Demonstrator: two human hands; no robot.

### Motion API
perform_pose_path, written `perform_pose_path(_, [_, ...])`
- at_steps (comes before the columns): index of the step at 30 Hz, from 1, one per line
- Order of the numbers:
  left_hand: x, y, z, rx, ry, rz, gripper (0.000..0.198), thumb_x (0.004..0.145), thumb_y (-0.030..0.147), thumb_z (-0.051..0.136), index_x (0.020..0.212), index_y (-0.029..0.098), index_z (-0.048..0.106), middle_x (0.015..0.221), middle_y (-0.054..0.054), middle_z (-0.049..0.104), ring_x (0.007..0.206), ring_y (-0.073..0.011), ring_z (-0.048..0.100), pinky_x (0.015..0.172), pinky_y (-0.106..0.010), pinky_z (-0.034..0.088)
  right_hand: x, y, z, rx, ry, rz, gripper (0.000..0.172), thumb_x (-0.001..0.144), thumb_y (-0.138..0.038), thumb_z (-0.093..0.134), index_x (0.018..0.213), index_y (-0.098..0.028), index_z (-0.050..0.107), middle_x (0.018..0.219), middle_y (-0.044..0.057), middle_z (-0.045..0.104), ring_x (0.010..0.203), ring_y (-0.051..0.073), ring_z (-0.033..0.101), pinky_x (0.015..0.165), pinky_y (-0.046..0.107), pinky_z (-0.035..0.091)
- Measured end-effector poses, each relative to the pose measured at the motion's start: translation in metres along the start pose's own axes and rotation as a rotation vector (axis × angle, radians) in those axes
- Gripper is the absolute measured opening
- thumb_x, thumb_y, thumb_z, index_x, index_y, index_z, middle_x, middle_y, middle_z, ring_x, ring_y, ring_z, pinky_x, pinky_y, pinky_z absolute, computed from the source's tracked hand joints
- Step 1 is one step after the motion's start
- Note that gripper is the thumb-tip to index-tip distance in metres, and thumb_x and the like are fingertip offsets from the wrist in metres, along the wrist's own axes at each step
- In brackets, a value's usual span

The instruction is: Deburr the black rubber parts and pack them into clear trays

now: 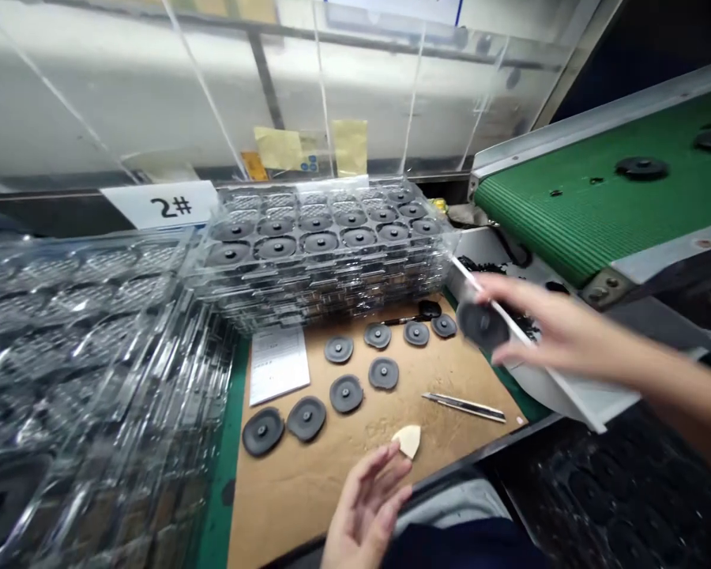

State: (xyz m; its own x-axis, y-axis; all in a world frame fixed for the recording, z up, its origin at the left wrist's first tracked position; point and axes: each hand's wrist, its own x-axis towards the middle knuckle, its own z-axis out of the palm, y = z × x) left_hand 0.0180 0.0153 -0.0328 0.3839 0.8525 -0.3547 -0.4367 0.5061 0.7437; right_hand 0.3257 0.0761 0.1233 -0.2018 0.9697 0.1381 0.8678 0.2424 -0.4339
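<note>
My right hand (pixel 560 328) reaches in from the right and grips a black rubber diaphragm disc (pixel 482 325), which is slightly blurred. My left hand (pixel 367 506) is at the bottom edge, its fingertips pinching a pale cream wedge-shaped piece (pixel 408 440). Several similar black discs (pixel 346 393) lie apart on a tan cardboard sheet (pixel 332 498). Nearest my left hand on that sheet is a snap-off utility knife (pixel 465 407). A printed paper sheet (pixel 278 363) lies at the sheet's left end.
Stacked clear plastic trays (pixel 325 237) holding black discs stand behind the cardboard, with more clear trays (pixel 83 371) piled at left. A green conveyor belt (pixel 604 182) carrying black discs runs at upper right. A "2#" label (pixel 159 204) sits at the back.
</note>
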Motion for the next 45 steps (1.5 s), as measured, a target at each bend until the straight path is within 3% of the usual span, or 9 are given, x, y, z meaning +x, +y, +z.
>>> perform_pose_path(5, [-0.005, -0.02, 0.026, -0.079, -0.055, 0.062, 0.071, 0.055, 0.041, 0.083, 0.12, 0.032, 0.058, 0.138, -0.009, 0.049, 0.125, -0.0326, 0.047, 0.1, -0.038, 0.043, -0.069, -0.06, 0.133, 0.559, -0.31, 0.035, 0.084, 0.069, -0.036, 0.075, 0.141, -0.029, 0.032, 0.136, 0.009, 0.047, 0.126, 0.026, 0.044, 0.106, 0.043, 0.039])
perform_pose_path(11, [-0.011, -0.018, 0.011, -0.111, 0.098, -0.081, 0.077, 0.048, 0.042, 0.085, 0.119, 0.029, 0.057, 0.134, -0.008, 0.052, 0.125, -0.034, 0.046, 0.104, -0.04, 0.039, -0.087, -0.09, 0.196, 0.923, -0.111, 0.396, 0.073, 0.067, -0.033, 0.077, 0.132, -0.029, 0.044, 0.131, 0.007, 0.052, 0.119, 0.024, 0.051, 0.101, 0.04, 0.044])
perform_pose_path(19, [-0.019, -0.006, 0.003, -0.297, 0.13, -0.156, 0.062, 0.072, 0.035, 0.073, 0.127, 0.027, 0.048, 0.141, -0.013, 0.045, 0.12, -0.0341, 0.051, 0.103, -0.048, 0.039, -0.076, -0.068, 0.2, 0.619, -0.153, 0.13, 0.066, 0.08, -0.045, 0.063, 0.138, -0.034, 0.035, 0.136, 0.005, 0.047, 0.125, 0.025, 0.042, 0.105, 0.045, 0.035])
perform_pose_path(22, [-0.019, -0.002, -0.003, -0.358, 0.124, -0.115, 0.06, 0.074, 0.034, 0.072, 0.127, 0.027, 0.046, 0.135, -0.013, 0.051, 0.119, -0.0338, 0.053, 0.103, -0.047, 0.04, -0.072, -0.046, 0.214, 0.365, -0.063, 0.208, 0.04, 0.086, -0.04, 0.054, 0.125, -0.035, 0.054, 0.132, 0.006, 0.049, 0.122, 0.03, 0.041, 0.103, 0.054, 0.03])
perform_pose_path(24, [-0.017, -0.001, -0.007, -0.386, 0.109, -0.107, 0.061, 0.073, 0.033, 0.073, 0.127, 0.028, 0.043, 0.132, -0.012, 0.053, 0.119, -0.0335, 0.053, 0.103, -0.047, 0.04, -0.07, -0.036, 0.229, 0.312, -0.089, 0.249, 0.039, 0.082, -0.038, 0.059, 0.121, -0.032, 0.059, 0.13, 0.008, 0.049, 0.119, 0.034, 0.041, 0.101, 0.059, 0.029])
perform_pose_path(31, [-0.013, 0.002, -0.008, -0.374, 0.16, -0.066, 0.058, 0.074, 0.036, 0.07, 0.125, 0.027, 0.044, 0.136, -0.013, 0.05, 0.123, -0.0336, 0.049, 0.105, -0.048, 0.036, -0.084, -0.034, 0.253, 0.517, -0.067, 0.428, 0.037, 0.091, -0.037, 0.04, 0.121, -0.022, 0.057, 0.11, 0.011, 0.056, 0.098, 0.024, 0.055, 0.087, 0.043, 0.046])
perform_pose_path(37, [-0.008, 0.002, -0.006, -0.333, 0.149, -0.088, 0.059, 0.075, 0.037, 0.07, 0.128, 0.026, 0.045, 0.138, -0.012, 0.048, 0.123, -0.0333, 0.049, 0.107, -0.049, 0.034, -0.083, -0.047, 0.23, 0.75, -0.115, 0.538, 0.034, 0.09, -0.043, 0.045, 0.111, -0.019, 0.057, 0.065, -0.001, 0.058, 0.058, 0.014, 0.056, 0.052, 0.025, 0.047])
perform_pose_path(42, [-0.004, -0.001, 0.003, -0.269, 0.147, -0.108, 0.065, 0.072, 0.037, 0.073, 0.129, 0.023, 0.048, 0.139, -0.011, 0.048, 0.127, -0.0313, 0.045, 0.105, -0.041, 0.038, -0.049, -0.089, 0.185, 0.838, 0.068, 0.325, 0.022, 0.09, -0.03, 0.05, 0.109, -0.025, 0.059, 0.098, 0.003, 0.063, 0.086, 0.016, 0.06, 0.074, 0.028, 0.05])
perform_pose_path(45, [-0.005, -0.001, 0.004, -0.231, 0.168, -0.125, 0.064, 0.071, 0.037, 0.074, 0.128, 0.023, 0.05, 0.132, -0.011, 0.055, 0.123, -0.0294, 0.05, 0.102, -0.037, 0.042, -0.036, -0.109, 0.171, 0.763, -0.021, 0.071, 0.023, 0.09, -0.018, 0.047, 0.107, -0.024, 0.061, 0.096, 0.005, 0.063, 0.089, 0.016, 0.059, 0.079, 0.029, 0.049])
